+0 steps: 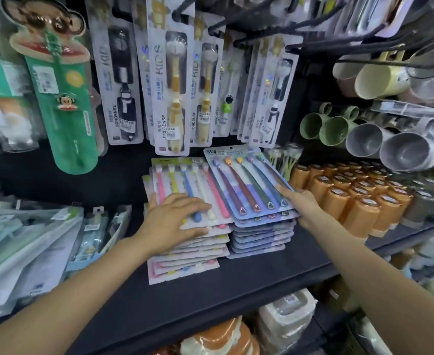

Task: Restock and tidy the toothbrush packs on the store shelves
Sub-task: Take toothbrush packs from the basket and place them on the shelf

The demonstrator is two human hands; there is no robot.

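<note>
Two stacks of toothbrush multipacks lie side by side on the dark shelf [236,283]. The left stack [185,242] holds pastel brushes on white cards; my left hand [171,219] lies flat on its top pack with fingers spread. The right stack [259,237] has blue cards with dark-coloured brushes, and its top pack [246,183] sits tilted, overlapping the left stack. My right hand [301,204] grips the right edge of the upper blue packs, thumb on top and fingers hidden underneath.
Kids' toothbrush packs [169,80] hang on hooks above the stacks, and a green monkey-themed pack [62,98] hangs at left. Orange cups [351,196] crowd the shelf to the right, with grey and green mugs [379,142] above them. Bagged packs [26,242] lean at left.
</note>
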